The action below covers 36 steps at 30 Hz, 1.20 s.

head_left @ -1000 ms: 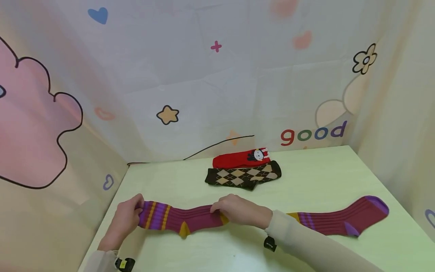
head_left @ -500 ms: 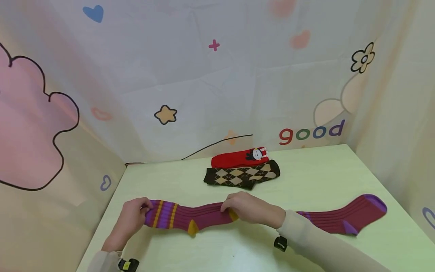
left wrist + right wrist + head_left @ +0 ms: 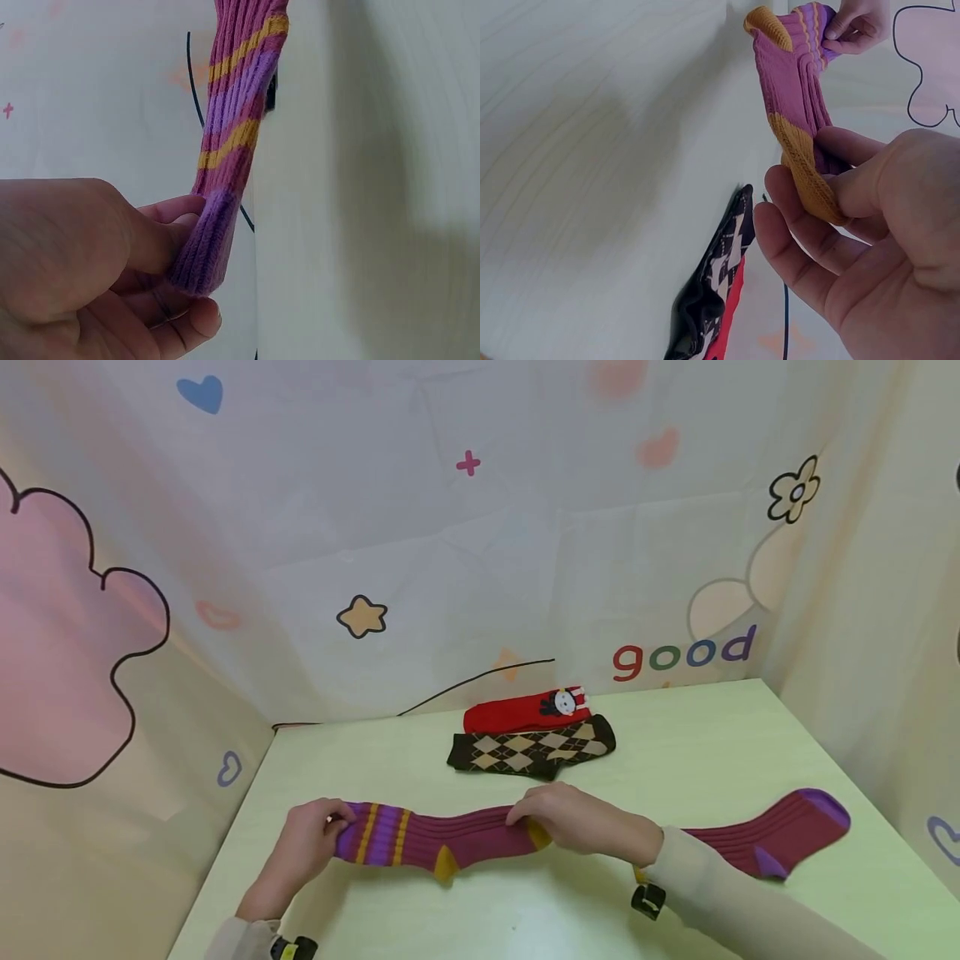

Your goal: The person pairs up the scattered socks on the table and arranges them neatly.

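Note:
A ribbed maroon sock (image 3: 480,837) with a mustard heel and toe and a purple-and-yellow striped cuff is stretched sideways between both hands, above the table. My left hand (image 3: 303,839) pinches its purple cuff, also seen in the left wrist view, where the thumb presses the cuff (image 3: 206,240). At the other end my right hand (image 3: 573,818) pinches the mustard toe (image 3: 802,161) between thumb and fingers. A second maroon sock (image 3: 780,835) with purple heel and toe lies flat at the right, its cuff end mostly hidden behind my right forearm.
Toward the back of the pale green table (image 3: 360,760) lie a brown argyle sock (image 3: 525,752) and, behind it, a red sock (image 3: 510,714) with a cartoon figure. A printed curtain (image 3: 420,543) stands along the back and sides.
Both hands have shifted to the right with the stretched sock between them. My right forearm now covers more of the purple-toed sock. The view has turned slightly.

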Tool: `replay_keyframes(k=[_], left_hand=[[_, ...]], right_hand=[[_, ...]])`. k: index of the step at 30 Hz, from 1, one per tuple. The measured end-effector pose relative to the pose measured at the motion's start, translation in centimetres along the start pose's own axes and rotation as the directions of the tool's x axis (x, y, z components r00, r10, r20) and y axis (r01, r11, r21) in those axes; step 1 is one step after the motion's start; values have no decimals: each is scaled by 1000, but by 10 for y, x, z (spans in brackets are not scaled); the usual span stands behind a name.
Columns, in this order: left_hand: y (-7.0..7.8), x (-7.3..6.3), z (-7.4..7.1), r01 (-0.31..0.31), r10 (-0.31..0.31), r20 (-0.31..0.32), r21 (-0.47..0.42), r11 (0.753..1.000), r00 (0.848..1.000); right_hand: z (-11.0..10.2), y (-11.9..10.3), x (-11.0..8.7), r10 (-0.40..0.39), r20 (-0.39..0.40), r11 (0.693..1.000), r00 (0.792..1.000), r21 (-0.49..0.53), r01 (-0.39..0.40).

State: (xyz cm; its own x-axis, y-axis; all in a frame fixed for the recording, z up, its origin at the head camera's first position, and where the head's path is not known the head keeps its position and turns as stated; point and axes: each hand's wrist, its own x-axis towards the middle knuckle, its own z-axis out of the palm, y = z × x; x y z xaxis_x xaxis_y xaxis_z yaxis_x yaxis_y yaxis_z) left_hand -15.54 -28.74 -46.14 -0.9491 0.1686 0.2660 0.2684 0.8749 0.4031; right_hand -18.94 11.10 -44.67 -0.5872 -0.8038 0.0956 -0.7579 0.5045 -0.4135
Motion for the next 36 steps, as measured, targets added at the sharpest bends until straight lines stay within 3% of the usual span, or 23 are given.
replay_keyframes(k=[14,36], left_hand=[[17,3,11,-1,3,44,-42,999,999],[45,6,28,-80,88,73,-104,991,993]], right_hand=[[-14,11,-20,58,24,998,998,-6,-57],[-30,28,-52,71,15,997,997,-11,-71]])
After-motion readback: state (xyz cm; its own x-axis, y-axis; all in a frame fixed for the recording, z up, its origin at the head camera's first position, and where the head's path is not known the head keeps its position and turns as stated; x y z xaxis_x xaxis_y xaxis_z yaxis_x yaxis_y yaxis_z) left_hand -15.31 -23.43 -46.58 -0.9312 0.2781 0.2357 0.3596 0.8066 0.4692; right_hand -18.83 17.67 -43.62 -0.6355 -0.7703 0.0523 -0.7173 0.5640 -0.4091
